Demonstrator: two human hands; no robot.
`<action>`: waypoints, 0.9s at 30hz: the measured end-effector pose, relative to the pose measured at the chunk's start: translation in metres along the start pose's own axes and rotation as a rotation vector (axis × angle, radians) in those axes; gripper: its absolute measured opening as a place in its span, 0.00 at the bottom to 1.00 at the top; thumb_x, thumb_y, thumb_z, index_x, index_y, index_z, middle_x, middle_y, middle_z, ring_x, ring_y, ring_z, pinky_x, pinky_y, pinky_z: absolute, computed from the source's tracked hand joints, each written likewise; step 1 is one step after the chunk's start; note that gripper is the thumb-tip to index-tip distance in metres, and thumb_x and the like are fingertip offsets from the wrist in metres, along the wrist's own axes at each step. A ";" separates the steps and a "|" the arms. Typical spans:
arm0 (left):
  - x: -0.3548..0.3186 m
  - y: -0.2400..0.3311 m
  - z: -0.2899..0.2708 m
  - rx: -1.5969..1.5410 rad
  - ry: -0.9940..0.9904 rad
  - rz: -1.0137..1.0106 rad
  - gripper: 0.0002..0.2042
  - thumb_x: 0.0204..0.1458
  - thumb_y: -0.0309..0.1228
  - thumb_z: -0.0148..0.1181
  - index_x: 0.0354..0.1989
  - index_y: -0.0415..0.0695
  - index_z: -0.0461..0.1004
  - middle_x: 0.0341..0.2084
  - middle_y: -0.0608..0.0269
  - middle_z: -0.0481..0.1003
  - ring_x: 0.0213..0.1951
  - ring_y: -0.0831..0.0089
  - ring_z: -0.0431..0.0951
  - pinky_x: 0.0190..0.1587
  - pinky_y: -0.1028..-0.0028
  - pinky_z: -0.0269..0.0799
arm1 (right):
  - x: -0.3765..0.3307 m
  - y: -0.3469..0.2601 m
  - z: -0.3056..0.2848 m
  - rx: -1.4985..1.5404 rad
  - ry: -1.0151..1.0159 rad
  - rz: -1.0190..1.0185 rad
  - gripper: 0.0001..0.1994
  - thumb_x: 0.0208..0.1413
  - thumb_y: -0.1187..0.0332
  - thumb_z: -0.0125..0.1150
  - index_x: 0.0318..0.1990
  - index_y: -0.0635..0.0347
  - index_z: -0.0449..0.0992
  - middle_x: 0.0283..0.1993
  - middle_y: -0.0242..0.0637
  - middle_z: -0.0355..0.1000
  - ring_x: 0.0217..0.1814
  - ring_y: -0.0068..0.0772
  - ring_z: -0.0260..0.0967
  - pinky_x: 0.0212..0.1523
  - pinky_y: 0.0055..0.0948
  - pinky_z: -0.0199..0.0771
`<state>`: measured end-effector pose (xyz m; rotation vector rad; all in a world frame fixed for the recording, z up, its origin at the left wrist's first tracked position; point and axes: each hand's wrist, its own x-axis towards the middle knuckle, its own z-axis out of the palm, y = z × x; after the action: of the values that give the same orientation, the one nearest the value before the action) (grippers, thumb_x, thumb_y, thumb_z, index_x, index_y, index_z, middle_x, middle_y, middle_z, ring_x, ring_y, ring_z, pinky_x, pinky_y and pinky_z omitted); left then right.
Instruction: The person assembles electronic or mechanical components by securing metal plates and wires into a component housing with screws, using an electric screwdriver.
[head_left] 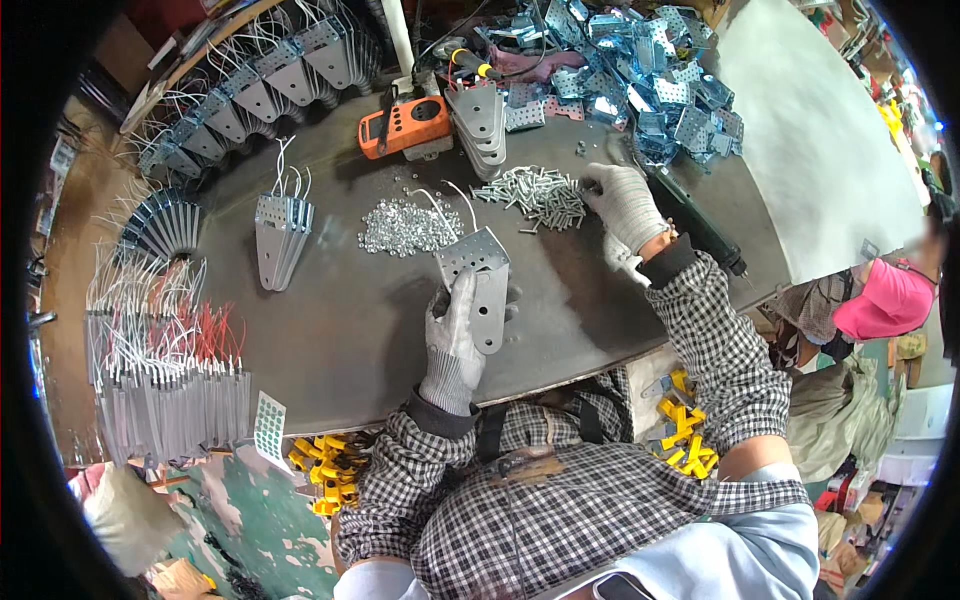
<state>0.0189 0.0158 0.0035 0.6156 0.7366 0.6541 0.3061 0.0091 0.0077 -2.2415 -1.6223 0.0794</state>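
Observation:
My left hand (458, 335), in a grey-white glove, grips a tapered grey metal plate (488, 315) with a perforated bracket (472, 255) at its upper end. White wires rise from behind the bracket. My gloved right hand (628, 215) is at the right edge of a pile of silver screws (535, 195); its fingers are bent and the thumb hangs apart from them. No screw can be made out in it. Left of the screws lies a heap of small shiny nuts (405, 226). Beside my right wrist lies a black electric screwdriver (695, 218).
Blue-filmed perforated brackets (650, 85) heap up at the back right. An orange meter (405, 127) and stacked tapered plates (480, 125) stand mid-back. Wired assemblies (285, 238) and grey bars with wires (175, 400) line the left. Yellow clips (690, 430) sit below the table edge.

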 end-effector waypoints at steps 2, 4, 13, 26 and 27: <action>-0.001 -0.003 0.005 0.049 0.029 0.074 0.18 0.62 0.40 0.52 0.51 0.37 0.71 0.39 0.55 0.78 0.37 0.66 0.81 0.37 0.71 0.79 | -0.003 0.008 0.000 0.076 0.033 -0.008 0.09 0.49 0.65 0.65 0.36 0.58 0.77 0.33 0.49 0.76 0.40 0.52 0.74 0.42 0.44 0.73; -0.001 -0.005 0.006 0.102 0.055 0.151 0.18 0.62 0.40 0.52 0.51 0.37 0.72 0.38 0.56 0.78 0.36 0.67 0.81 0.36 0.72 0.79 | -0.004 0.011 -0.005 0.043 0.105 0.018 0.10 0.47 0.71 0.65 0.37 0.61 0.77 0.32 0.50 0.76 0.38 0.52 0.75 0.40 0.41 0.73; -0.002 -0.013 0.006 0.310 0.051 0.207 0.17 0.62 0.41 0.52 0.51 0.42 0.73 0.36 0.57 0.79 0.33 0.71 0.79 0.33 0.75 0.78 | 0.014 -0.010 -0.001 -0.227 -0.076 -0.090 0.08 0.46 0.71 0.63 0.36 0.57 0.78 0.32 0.46 0.75 0.41 0.49 0.74 0.43 0.44 0.73; 0.004 -0.014 0.001 0.177 -0.026 0.175 0.16 0.64 0.37 0.49 0.53 0.40 0.70 0.43 0.60 0.76 0.40 0.70 0.79 0.40 0.71 0.79 | -0.065 -0.088 -0.010 1.006 -0.203 0.062 0.11 0.53 0.72 0.61 0.41 0.68 0.74 0.33 0.37 0.73 0.38 0.20 0.66 0.40 0.26 0.71; 0.006 -0.016 -0.002 0.212 -0.009 0.179 0.16 0.64 0.37 0.49 0.53 0.40 0.70 0.44 0.60 0.76 0.40 0.71 0.79 0.40 0.70 0.79 | -0.066 -0.094 -0.015 0.942 -0.209 0.073 0.10 0.52 0.72 0.62 0.42 0.66 0.75 0.33 0.37 0.73 0.37 0.23 0.68 0.38 0.28 0.72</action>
<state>0.0257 0.0100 -0.0115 0.8858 0.7536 0.7425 0.2028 -0.0304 0.0417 -1.5657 -1.1971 0.9139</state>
